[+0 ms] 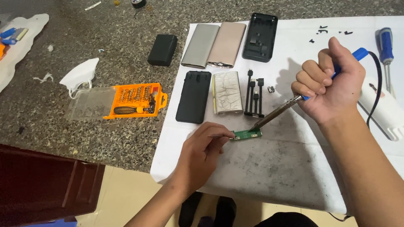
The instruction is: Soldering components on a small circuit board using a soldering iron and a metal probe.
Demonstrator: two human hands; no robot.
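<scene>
Fingers of right hand [332,86] clenched round blue-handled soldering iron [290,104], tip on small green circuit board [247,134]; left hand [202,151] pinching thin metal tweezers [221,135] at board's edge.

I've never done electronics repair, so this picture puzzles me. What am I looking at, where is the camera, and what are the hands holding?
The camera sits on the person's head and looks down at their own two bare hands over a white sheet on a speckled stone counter. The right hand holds a blue-handled soldering iron, its tip touching a small green circuit board. The left hand steadies that board with thin metal tweezers. Behind lie black, grey and pinkish cases, a wrinkled silver battery pack and short black cables. Left of the sheet is an orange screwdriver bit set.
</scene>
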